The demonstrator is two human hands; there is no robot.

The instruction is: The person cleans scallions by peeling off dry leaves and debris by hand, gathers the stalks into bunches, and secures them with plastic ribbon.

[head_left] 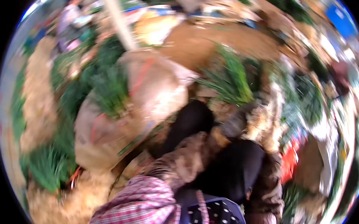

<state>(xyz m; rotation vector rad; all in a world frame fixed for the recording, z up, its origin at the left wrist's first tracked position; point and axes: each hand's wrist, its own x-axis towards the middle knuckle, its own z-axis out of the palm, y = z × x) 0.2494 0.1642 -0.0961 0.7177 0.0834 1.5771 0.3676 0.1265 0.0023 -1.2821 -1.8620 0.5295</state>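
Note:
My left hand point(235, 123), in a dark grey glove, reaches across between my knees, beside pale, straw-like roots or stalks point(265, 121). Its fingers are smeared by motion, so I cannot make out a grip. The brown-sleeved right arm point(268, 184) comes up along my right thigh towards the same pale stalks. My right hand point(270, 141) is too blurred for its fingers to show. Just ahead of the left glove lies a bunch of green onions point(232, 78), leaves pointing away from me.
A large stuffed sack point(146, 93) stands at front left, with a green onion bunch point(109, 91) on it. More bunches point(50, 167) lie at left and dark green ones point(306, 97) at right. A pale pole point(120, 24) rises behind the sack. Another person point(71, 22) sits at far left.

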